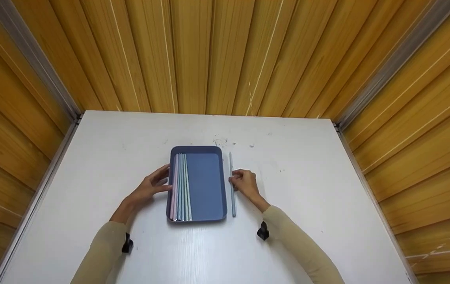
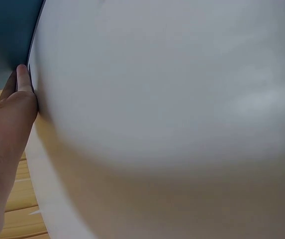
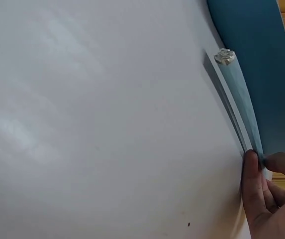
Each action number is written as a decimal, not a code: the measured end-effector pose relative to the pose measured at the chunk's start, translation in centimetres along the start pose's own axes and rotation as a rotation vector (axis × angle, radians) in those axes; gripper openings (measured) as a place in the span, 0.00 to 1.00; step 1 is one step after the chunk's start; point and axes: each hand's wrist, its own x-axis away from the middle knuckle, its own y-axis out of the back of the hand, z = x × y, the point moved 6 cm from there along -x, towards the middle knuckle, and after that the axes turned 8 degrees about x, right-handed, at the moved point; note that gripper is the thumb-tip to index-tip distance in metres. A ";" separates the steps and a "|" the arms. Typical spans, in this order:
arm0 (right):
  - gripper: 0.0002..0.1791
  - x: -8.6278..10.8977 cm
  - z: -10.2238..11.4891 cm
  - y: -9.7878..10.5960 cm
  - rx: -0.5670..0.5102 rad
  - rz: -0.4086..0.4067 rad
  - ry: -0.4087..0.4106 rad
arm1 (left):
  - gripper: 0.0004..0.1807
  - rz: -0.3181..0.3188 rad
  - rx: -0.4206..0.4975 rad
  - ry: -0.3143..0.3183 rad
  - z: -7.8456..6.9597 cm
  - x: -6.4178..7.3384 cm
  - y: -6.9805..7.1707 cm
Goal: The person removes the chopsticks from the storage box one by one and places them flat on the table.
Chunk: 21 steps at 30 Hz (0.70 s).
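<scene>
A blue rectangular tray (image 1: 209, 189) lies on the white table, with several slim pencils (image 1: 181, 189) in pink, blue and pale green side by side along its left wall. My left hand (image 1: 150, 187) is at the tray's left side, thumb on the rim and fingers spread along the wall. In the left wrist view that hand (image 2: 8, 114) touches the tray's outer wall (image 2: 15, 35). My right hand (image 1: 245, 182) pinches a light-blue pencil (image 1: 233, 203) just right of the tray, parallel to its side. The right wrist view shows this pencil's (image 3: 239, 87) sparkling faceted end, close over the table.
The white table (image 1: 296, 157) meets wood-patterned walls (image 1: 225, 59) at the back and both sides. Small dark marks (image 1: 223, 142) dot the surface behind the tray. A black device (image 1: 263, 231) sits at the right cuff, and another (image 1: 127, 243) at the left.
</scene>
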 end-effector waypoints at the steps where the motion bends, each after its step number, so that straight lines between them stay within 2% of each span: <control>1: 0.14 0.0 0.0 0.0 0.004 -0.004 0.003 | 0.46 0.000 0.006 0.000 0.0 0.0 0.0; 10: 0.12 0.3 0.0 -0.3 0.104 -0.068 0.069 | 0.46 0.025 0.022 -0.014 -0.1 0.1 -0.3; 14: 0.12 0.3 0.0 -0.3 0.141 -0.093 0.084 | 0.46 0.015 0.009 -0.020 -0.1 0.0 -0.2; 21: 0.12 0.3 -0.1 -0.4 0.146 -0.100 0.103 | 0.47 -0.002 0.001 -0.025 -0.2 -0.1 0.0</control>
